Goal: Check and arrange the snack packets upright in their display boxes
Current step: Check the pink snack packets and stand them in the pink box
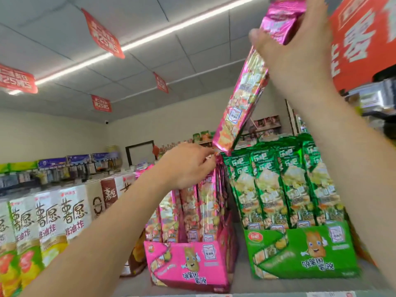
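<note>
My right hand [295, 48] grips the upper end of a long pink snack packet [240, 103] and holds it tilted in the air above the boxes. The packet's lower end hangs just over the tops of the packets below. My left hand [188, 166] pinches the tops of the pink packets [205, 202] that stand in the pink display box [188, 262]. To the right stands a green display box [300, 251] filled with upright green packets [285, 189].
White and yellow-green snack boxes [49, 224] line the shelf at the left. A large red carton [362, 39] sits at the upper right. Red promotion signs [102, 35] hang from the ceiling. More shelves run along the back wall.
</note>
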Demonstrator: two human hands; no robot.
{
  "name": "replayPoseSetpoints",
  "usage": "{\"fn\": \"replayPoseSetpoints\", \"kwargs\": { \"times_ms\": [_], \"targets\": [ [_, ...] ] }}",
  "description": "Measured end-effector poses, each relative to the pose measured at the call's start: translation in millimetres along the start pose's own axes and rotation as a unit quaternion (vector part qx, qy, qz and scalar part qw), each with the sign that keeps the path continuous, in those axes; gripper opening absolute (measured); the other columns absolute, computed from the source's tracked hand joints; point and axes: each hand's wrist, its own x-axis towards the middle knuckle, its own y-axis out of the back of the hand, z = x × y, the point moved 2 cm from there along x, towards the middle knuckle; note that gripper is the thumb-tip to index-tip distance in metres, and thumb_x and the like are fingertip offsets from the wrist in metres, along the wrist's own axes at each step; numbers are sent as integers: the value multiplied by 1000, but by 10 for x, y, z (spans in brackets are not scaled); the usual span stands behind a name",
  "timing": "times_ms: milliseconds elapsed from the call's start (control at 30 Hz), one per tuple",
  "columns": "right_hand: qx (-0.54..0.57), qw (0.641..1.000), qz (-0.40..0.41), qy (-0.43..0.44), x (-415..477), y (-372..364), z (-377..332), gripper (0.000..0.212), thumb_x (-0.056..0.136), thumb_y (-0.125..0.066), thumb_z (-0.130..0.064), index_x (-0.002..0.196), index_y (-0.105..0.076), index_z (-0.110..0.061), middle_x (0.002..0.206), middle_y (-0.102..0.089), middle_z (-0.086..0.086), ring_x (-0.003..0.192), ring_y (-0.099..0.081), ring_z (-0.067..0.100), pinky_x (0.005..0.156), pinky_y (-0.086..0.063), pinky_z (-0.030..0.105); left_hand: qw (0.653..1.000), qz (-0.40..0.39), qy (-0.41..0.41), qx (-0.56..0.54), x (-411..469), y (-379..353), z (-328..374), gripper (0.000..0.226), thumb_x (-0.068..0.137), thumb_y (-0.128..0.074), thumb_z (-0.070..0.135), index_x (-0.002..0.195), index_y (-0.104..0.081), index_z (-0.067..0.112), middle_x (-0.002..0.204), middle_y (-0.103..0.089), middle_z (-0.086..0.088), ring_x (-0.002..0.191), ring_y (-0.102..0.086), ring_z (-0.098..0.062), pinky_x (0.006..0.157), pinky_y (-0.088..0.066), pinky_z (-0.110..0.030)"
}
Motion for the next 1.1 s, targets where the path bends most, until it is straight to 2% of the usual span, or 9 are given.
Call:
{"fn": "replayPoseSetpoints", "kwargs": {
  "times_ms": [133,200,367,500,633,767,867,1033,1100],
  "targets": [
    [18,1000,17,-10,3,-162,-10,45,86,-71,-29,118,-48,-8,94,-50,-20,91,-56,0,76,-40,4,995,-60,-11,75,41,-106,-34,62,87,-19,51,114,-63,17,120,-66,-2,114,-56,-17,118,-13,-43],
    [10,1000,-11,-14,-24,-270,-1,38,87,-70,-27,113,-48,-11,91,-53,-17,84,-56,-4,70,-40,3,998,-37,-17,50,-10,-46,-40,55,85,-26,51,103,-65,16,109,-67,-1,104,-58,-17,118,-14,-43],
    [-20,995,-100,-13,-139,-494,51,34,89,-69,-29,111,-50,-12,91,-58,-13,83,-61,5,74,-53,20,993,33,-43,-102,-338,228,-35,24,83,-46,54,87,-55,32,75,-60,7,71,-55,-7,70,-40,-29],
    [-66,973,-219,-15,-250,-707,87,30,86,-71,-32,103,-51,-19,102,-63,-3,90,-61,15,77,-55,32,990,1,-23,-139,-586,332,-115,63,72,-64,72,122,-56,34,95,-71,12,84,-62,-3,74,-44,-10],
    [-119,928,-354,-6,-425,-868,109,27,80,-73,-33,91,-50,-24,99,-60,-3,91,-57,19,70,-44,30,982,-28,-7,-185,-661,361,-169,75,57,-76,63,122,-54,33,79,-68,16,71,-62,4,67,-42,-5],
    [-172,881,-441,-4,-559,-932,107,20,76,-77,-35,78,-65,-19,83,-64,-7,84,-60,16,68,-42,27,985,-43,4,-168,-641,315,-169,89,54,-79,62,134,-47,39,108,-64,21,91,-59,8,78,-39,-1],
    [-204,833,-514,-12,-621,-945,122,21,78,-77,-31,60,-67,-24,71,-69,-6,77,-65,13,65,-48,26,993,-3,-15,-113,-618,299,-139,91,56,-74,68,136,-49,32,135,-48,19,123,-38,-1,103,-33,-20],
    [-207,769,-604,-31,-618,-929,112,26,87,-70,-30,72,-75,-10,57,-61,-4,59,-53,14,58,-44,26,994,31,-15,-100,-608,286,-99,97,55,-59,82,133,-52,25,134,-42,10,125,-29,-9,107,-31,-31],
    [-216,718,-661,-32,-636,-917,94,21,90,-67,-27,82,-77,-11,68,-68,-5,70,-59,17,70,-49,28,995,23,-13,-95,-605,275,-89,96,58,-55,84,133,-51,25,135,-43,10,125,-32,-8,106,-30,-28]
  ]
}}
